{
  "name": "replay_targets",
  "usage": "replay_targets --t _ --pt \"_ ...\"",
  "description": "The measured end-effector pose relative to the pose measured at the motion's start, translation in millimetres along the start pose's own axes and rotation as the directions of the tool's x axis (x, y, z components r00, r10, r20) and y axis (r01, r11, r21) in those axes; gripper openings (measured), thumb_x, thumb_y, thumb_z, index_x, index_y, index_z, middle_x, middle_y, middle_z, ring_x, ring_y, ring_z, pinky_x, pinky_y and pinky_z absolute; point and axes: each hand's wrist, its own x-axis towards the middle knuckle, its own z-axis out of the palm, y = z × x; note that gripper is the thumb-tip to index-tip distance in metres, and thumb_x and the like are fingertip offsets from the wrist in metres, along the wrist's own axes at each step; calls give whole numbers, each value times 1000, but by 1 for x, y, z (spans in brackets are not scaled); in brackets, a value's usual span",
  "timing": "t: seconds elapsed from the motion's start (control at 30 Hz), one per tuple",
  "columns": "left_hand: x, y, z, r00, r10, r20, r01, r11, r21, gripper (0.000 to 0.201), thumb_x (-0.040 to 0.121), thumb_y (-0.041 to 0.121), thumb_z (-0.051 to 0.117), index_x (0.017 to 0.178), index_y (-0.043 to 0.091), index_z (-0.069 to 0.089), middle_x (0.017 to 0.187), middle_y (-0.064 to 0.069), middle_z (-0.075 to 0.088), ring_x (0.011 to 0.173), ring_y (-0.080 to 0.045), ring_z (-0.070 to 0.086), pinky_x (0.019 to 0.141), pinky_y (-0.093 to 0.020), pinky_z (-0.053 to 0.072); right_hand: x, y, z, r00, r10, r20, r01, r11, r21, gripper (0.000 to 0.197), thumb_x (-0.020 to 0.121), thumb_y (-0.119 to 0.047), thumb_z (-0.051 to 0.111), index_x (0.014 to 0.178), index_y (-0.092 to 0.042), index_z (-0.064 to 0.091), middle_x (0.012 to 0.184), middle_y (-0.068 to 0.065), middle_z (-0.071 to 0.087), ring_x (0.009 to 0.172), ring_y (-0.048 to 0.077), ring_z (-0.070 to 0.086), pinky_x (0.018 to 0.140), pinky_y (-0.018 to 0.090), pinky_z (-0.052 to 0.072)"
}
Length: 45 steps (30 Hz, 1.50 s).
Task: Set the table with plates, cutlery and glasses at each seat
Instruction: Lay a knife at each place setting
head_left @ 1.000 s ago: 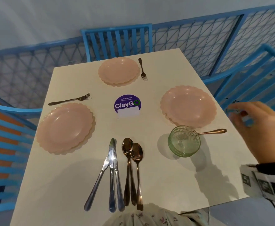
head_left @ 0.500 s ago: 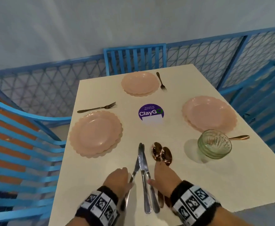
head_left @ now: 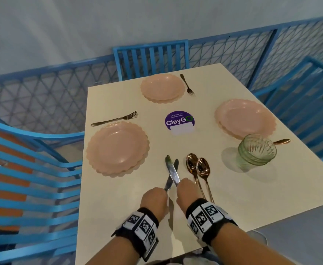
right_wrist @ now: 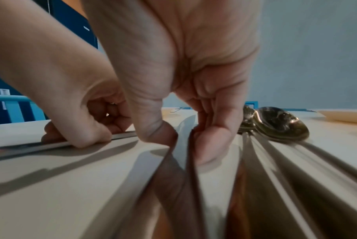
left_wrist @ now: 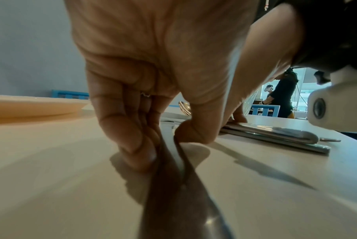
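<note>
At the table's near edge my left hand (head_left: 163, 189) pinches the handle of a steel knife (head_left: 168, 183) between thumb and fingers (left_wrist: 132, 145). My right hand (head_left: 179, 185) pinches another knife (head_left: 169, 164) the same way; in the right wrist view the thumb (right_wrist: 157, 132) presses its handle. The two blades cross and point away from me. Two copper spoons (head_left: 197, 167) lie just right of my right hand. Pink scalloped plates sit at the left (head_left: 117, 148), far (head_left: 162, 87) and right (head_left: 244, 118) seats. Forks lie by the left (head_left: 114, 118) and far (head_left: 187, 84) plates.
A green ribbed glass (head_left: 256, 150) stands near the right plate, with a copper spoon handle (head_left: 281, 141) behind it. A purple ClayGo sticker (head_left: 179, 122) marks the table's middle. Blue slatted chairs (head_left: 151, 60) and a blue mesh fence ring the cream table (head_left: 233, 197).
Both hands came down onto the knives at the near edge and pinched them. The blades, which lay side by side, now cross.
</note>
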Motion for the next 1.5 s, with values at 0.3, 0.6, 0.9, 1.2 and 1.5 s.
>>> replay_targets --t 0.3,0.6,0.9,1.2,1.5 --pt "4 -9 7 1000 5 -28 -5 1000 -16 28 91 8 39 113 0 54 119 -16 59 108 -31 58 87 -32 44 3 3 -13 988 90 121 -122 951 285 6 89 -11 49 88 -6 53 92 8 59 90 20 63 79 23 50" --pt "-7 -79 -10 986 -76 -147 -52 700 -712 24 93 8 48 70 12 54 61 -1 46 46 -10 42 46 -16 34 12 11 -47 991 -25 128 -24 929 369 32 97 -15 42 122 4 51 82 6 55 75 19 57 63 18 47" --pt "-10 -169 -19 977 -109 -182 -19 809 -587 20 91 13 56 100 30 61 74 6 56 60 -7 48 61 -13 40 19 14 -87 988 11 -153 67 865 498 30 101 -20 32 113 2 49 72 2 41 90 29 53 68 28 32" --pt "-6 -170 -1 946 -113 -304 -14 922 -387 14 90 22 57 101 20 65 100 3 64 90 -14 57 70 -16 38 16 21 -89 988 -34 -151 110 843 526 31 100 -18 35 117 -1 54 112 19 62 90 28 55 71 25 35" --pt "4 -168 23 914 -76 -399 86 996 6 30 54 9 88 74 17 68 74 -1 61 50 -15 59 35 -23 44 10 17 -86 990 -41 -134 108 836 538 32 100 -16 35 118 -1 56 113 18 62 82 20 48 72 25 35"
